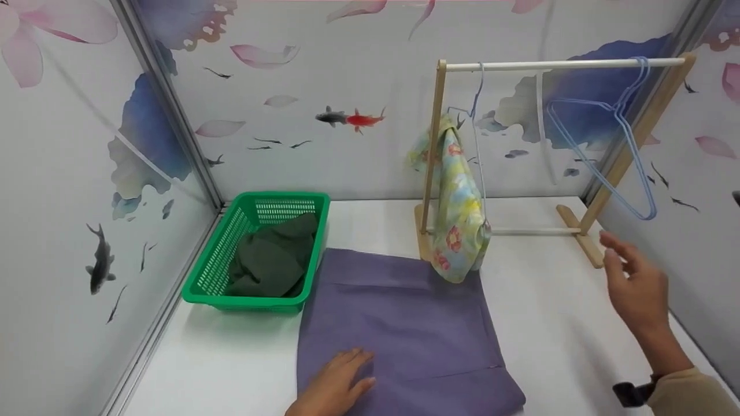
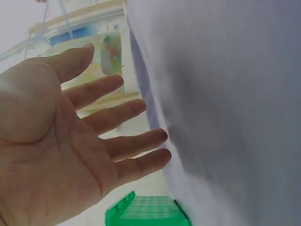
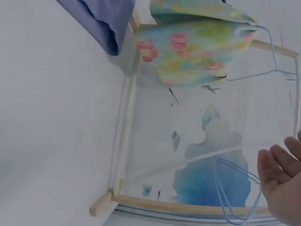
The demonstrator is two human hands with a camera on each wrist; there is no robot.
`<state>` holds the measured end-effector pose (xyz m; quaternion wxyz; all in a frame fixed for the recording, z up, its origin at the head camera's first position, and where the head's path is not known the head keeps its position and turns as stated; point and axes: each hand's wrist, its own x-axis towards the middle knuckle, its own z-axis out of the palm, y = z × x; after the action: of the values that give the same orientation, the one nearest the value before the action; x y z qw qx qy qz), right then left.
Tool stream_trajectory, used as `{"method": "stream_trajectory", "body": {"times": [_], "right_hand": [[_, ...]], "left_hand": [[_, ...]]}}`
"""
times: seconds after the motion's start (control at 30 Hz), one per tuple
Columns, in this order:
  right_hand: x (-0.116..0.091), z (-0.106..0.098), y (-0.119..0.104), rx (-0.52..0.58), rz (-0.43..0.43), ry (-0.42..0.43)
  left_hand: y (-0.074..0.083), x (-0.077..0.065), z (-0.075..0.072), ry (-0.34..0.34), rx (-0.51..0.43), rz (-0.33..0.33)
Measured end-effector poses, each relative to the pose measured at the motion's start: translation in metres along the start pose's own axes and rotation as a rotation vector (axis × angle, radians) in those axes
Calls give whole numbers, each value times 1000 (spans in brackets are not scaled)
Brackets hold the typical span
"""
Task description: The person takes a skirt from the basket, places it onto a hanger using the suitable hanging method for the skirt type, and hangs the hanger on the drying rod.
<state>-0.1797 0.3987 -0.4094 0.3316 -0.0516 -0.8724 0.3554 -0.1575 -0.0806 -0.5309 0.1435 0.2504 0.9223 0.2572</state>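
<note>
A large purple cloth point(image 1: 422, 329) lies spread on the white table, with a few creases across it. My left hand point(image 1: 338, 384) is over its near left part, the fingers extended; in the left wrist view its palm point(image 2: 51, 141) shows with nothing in it. To the right, my right hand point(image 1: 639, 289) is raised off the table, fingers loosely bent and holding nothing. Beyond that hand, blue wire hangers point(image 1: 636, 156) hang at the right end of a rack's white rail point(image 1: 549, 66). A floral yellow-green garment point(image 1: 459, 202) hangs from another hanger point(image 1: 477, 104) at the left end.
A green plastic basket point(image 1: 202, 277) with a dark green cloth point(image 1: 272, 260) in it stands left of the purple cloth. The rack's wooden posts point(image 1: 621, 153) rise at the table's back right. Patterned wall panels point(image 1: 277, 167) enclose the table.
</note>
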Motion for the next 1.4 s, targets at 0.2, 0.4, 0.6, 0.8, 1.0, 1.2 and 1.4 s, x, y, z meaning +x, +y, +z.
{"method": "stream_trajectory", "body": {"times": [0.2, 0.4, 0.6, 0.8, 1.0, 1.2, 1.4], "right_hand": [[48, -14, 2, -10, 139, 148], [83, -15, 10, -91, 122, 145], [97, -23, 22, -182, 147, 114], [98, -27, 35, -178, 239, 11], [96, -24, 43, -185, 225, 2], [100, -20, 42, -235, 175, -1], [102, -15, 40, -286, 124, 32]], "left_hand": [[-1, 6, 13, -50, 21, -68], [1, 8, 20, -32, 63, -100], [2, 7, 18, -30, 46, -80], [0, 7, 19, -51, 37, -74], [-2, 8, 20, -63, 44, -70], [-1, 11, 22, -62, 72, -82], [-1, 11, 22, -62, 64, -97]]}}
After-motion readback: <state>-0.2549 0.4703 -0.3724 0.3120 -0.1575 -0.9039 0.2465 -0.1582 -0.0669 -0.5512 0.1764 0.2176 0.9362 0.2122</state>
